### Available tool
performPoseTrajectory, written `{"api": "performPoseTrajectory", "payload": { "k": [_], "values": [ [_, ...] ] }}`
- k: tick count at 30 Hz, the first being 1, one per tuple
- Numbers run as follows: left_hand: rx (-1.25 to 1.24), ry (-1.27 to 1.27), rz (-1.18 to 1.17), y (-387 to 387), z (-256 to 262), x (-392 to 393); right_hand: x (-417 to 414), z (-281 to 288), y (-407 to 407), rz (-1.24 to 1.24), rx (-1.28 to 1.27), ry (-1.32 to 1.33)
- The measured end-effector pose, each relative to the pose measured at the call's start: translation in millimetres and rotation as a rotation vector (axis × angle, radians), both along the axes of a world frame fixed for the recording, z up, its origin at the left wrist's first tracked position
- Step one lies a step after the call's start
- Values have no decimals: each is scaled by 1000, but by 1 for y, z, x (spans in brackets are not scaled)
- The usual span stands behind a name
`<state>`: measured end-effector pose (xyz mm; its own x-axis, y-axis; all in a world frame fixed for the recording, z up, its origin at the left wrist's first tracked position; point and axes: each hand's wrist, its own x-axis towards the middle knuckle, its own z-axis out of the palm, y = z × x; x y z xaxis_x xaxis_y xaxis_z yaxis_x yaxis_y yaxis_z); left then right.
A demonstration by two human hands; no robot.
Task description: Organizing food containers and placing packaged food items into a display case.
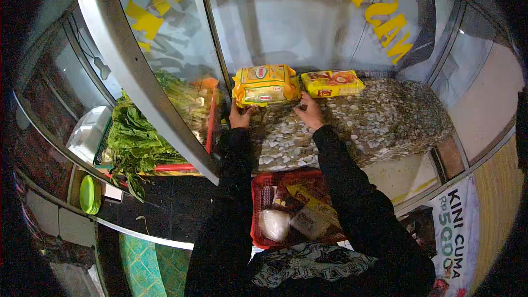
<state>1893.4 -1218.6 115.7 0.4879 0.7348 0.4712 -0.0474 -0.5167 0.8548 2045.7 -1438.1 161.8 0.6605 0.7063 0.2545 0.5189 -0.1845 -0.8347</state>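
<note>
A yellow-orange plastic package [266, 84] rests at the back of a pebble-patterned surface [288, 140], against the glass. My left hand [240, 116] touches its lower left corner, thumb and fingers at the edge; whether it grips the package I cannot tell. Near its lower right corner is my right hand [308, 111], fingers apart and nothing seen between them. A smaller bright yellow noodle packet [332, 83] lies just right of the first package, close above my right fingertips. Both forearms are in black sleeves.
A red plastic basket [255, 214] with a white wrapped bundle [274, 225] stands below my arms. Leafy greens [138, 132] fill a crate at left, behind a curved metal frame [144, 70]. Green plates [90, 194] and a clear plastic container [88, 132] sit farther left. Glass panes enclose the back.
</note>
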Motion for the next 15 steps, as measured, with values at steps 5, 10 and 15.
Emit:
{"api": "performPoseTrajectory", "payload": {
  "k": [5,10,15],
  "values": [
    [-64,-119,-19,10,-9,-12,-14,12,-8,22,88,20],
    [-213,-274,-104,10,-5,-22,35,31,-53,-380,386,-417],
    [-199,-133,-95,-17,19,-9,161,-9,-98,-694,318,-403]
  ]
}}
